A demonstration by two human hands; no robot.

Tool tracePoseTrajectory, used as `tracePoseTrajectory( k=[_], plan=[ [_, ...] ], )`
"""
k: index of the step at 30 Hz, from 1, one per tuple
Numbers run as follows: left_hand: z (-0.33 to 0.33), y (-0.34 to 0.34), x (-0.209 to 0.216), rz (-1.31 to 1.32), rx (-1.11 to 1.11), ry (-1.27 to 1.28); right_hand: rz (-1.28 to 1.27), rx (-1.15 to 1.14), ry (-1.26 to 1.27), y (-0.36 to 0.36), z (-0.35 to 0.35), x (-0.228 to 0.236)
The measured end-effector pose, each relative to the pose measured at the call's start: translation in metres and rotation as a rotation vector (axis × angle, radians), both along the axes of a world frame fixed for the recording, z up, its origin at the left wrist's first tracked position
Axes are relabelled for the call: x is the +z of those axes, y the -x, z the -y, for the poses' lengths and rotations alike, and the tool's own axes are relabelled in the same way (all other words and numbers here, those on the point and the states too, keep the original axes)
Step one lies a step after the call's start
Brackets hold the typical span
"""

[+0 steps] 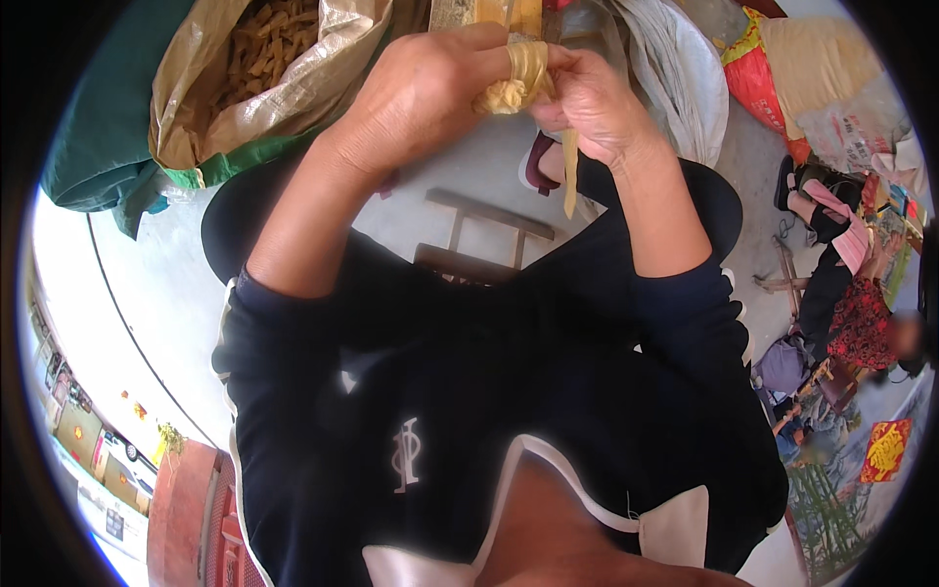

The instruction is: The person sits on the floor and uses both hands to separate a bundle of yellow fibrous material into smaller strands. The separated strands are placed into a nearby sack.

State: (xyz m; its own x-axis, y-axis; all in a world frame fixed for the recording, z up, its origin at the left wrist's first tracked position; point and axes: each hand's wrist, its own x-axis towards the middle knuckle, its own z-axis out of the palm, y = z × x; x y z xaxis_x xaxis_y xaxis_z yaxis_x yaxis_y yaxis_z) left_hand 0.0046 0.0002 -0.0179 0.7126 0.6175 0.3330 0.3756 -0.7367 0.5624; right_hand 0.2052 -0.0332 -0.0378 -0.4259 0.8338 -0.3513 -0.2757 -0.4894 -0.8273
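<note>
Both hands meet at the top centre, in front of my knees. A yellowish strip of cloth or tape (pixel 529 65) is wound around a finger of my left hand (pixel 425 93), and its crumpled part bulges below that finger. The left hand's other fingers are curled in, and what they hold, if anything, is hidden. My right hand (pixel 599 108) is closed, pinching the strip beside the wrapped finger. A loose end hangs down from the right hand. Just beyond the hands is a wooden board or block (pixel 499 12), partly covered by them.
An open woven sack (pixel 176 108) with brown chunky pieces (pixel 269 59) stands at the left. A whitish bag (pixel 690 83) stands at the right, with more sacks (pixel 827 73) beyond. Between my legs is a wooden stool frame (pixel 469 262). Other people (pixel 861 318) sit far right.
</note>
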Motion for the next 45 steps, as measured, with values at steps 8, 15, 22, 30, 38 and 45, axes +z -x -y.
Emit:
tracePoseTrajectory(
  k=[8, 15, 22, 30, 38, 45],
  plan=[
    [0.009, -0.006, -0.004, 0.189, 0.148, -0.214, -0.278, -0.264, 0.112, 0.014, 0.009, 0.009],
    [0.006, -0.008, 0.016, 0.172, 0.107, 0.684, 0.356, -0.340, -0.280, 0.011, 0.018, 0.013],
    [0.016, -0.007, -0.006, 0.026, 0.109, 0.266, 0.829, -0.086, -0.558, 0.016, 0.021, 0.004],
    [-0.001, 0.013, 0.033, 0.853, 0.262, 1.053, 0.118, 0.000, -0.148, 0.017, 0.024, 0.019],
    [-0.002, 0.013, 0.025, 0.539, 0.353, 1.140, -0.247, 0.023, 0.053, 0.012, 0.020, 0.007],
    [0.004, 0.000, 0.016, 0.583, 0.395, 1.331, -0.121, 0.048, -0.002, 0.022, 0.025, 0.013]
  ],
)
